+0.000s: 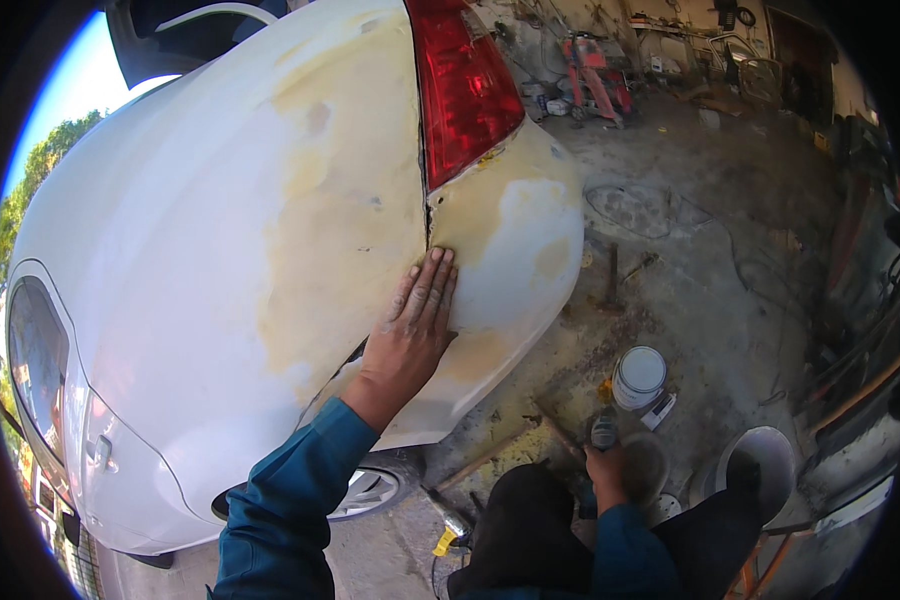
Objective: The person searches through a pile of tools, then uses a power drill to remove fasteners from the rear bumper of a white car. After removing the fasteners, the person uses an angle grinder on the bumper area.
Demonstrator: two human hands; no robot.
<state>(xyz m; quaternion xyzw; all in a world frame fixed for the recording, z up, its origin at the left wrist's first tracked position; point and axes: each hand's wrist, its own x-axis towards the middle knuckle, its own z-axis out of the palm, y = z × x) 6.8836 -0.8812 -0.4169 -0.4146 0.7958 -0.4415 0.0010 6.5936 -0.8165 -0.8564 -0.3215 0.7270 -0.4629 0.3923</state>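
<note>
My left hand (410, 320) lies flat on the white car's rear corner, fingers stretched out together. Its fingertips rest by the seam between the rear side panel (220, 230) and the bumper (530, 240), just below the red tail light (465, 95). Yellowish filler patches, sanded smooth-looking, cover the panel and bumper around it. Low on the right, my right hand (607, 472) is closed around a dark tool with a rounded greenish end (604, 430). The rest of that tool is hidden, so its exact kind does not show.
A white lidded can (639, 377) stands on the stained concrete floor, with a grey bucket (760, 465) nearer to me. A hammer (612, 275) lies beyond the bumper. Another tool with a yellow part (450, 530) is beside the car wheel (370, 492). A red wheeled machine (597, 80) stands farther back.
</note>
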